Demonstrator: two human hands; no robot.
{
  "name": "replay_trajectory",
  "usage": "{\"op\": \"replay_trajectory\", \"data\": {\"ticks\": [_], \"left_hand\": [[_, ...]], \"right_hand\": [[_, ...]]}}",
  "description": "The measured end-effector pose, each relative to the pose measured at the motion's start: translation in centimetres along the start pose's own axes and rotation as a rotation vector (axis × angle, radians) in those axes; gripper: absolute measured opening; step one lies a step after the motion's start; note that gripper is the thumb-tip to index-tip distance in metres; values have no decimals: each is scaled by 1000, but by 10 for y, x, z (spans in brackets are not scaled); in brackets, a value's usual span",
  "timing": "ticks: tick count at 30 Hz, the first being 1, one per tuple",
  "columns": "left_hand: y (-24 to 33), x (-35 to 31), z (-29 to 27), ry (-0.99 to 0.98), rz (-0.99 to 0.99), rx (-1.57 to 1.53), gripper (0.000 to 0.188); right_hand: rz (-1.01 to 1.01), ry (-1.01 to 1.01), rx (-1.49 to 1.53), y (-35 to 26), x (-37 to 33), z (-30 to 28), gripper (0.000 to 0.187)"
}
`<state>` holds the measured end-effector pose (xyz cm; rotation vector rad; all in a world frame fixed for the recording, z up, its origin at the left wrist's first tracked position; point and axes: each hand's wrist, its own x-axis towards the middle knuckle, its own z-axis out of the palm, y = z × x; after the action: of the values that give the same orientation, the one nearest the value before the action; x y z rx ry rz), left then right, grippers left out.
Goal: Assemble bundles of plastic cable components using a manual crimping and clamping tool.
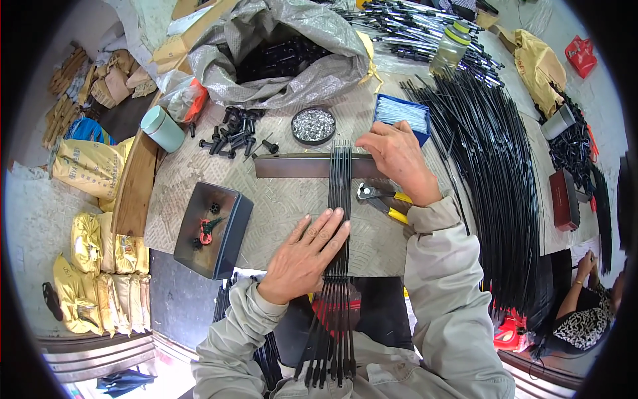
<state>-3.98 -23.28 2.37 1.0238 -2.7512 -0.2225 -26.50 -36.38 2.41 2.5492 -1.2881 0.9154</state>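
A row of thin black rods [339, 186] lies side by side over a dark brown bar [292, 166], the far tips jutting past it and the near ends hanging over the table edge toward my lap. My left hand [302, 256] rests flat across these rods, fingers stretched out. Just right of the rod tips, the thumb and index finger of my right hand [401, 159] are pinched together; whatever they hold is too small to make out. Yellow-handled pliers [379, 199] lie below that hand. Behind it stands a blue box [420, 136] of thin white sticks.
A round black dish [314, 126] holds small silvery bits. Black plastic parts [232, 133] lie loose beside it, and a dark tray [229, 229] stands at left. A grey sack [212, 60] sits behind. Long black rods [488, 166] cover the right side. Another person [588, 312] sits far right.
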Motion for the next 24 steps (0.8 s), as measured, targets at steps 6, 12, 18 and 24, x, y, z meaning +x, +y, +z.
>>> {"op": "replay_trajectory", "data": {"ticks": [6,12,18,24], "left_hand": [[-7,-2,10,35,29,55,95],[-5,-1,8,45,32,-20,97],[1,1,1,1,23,13,76],[10,7,-4,2,-10,-68,68]], "right_hand": [[-8,-4,15,1,-1,3,8],[37,-11,69,-1,-1,8,7],[40,-28,73,-4,0,10,5],[3,33,116,-3,1,15,4]]}}
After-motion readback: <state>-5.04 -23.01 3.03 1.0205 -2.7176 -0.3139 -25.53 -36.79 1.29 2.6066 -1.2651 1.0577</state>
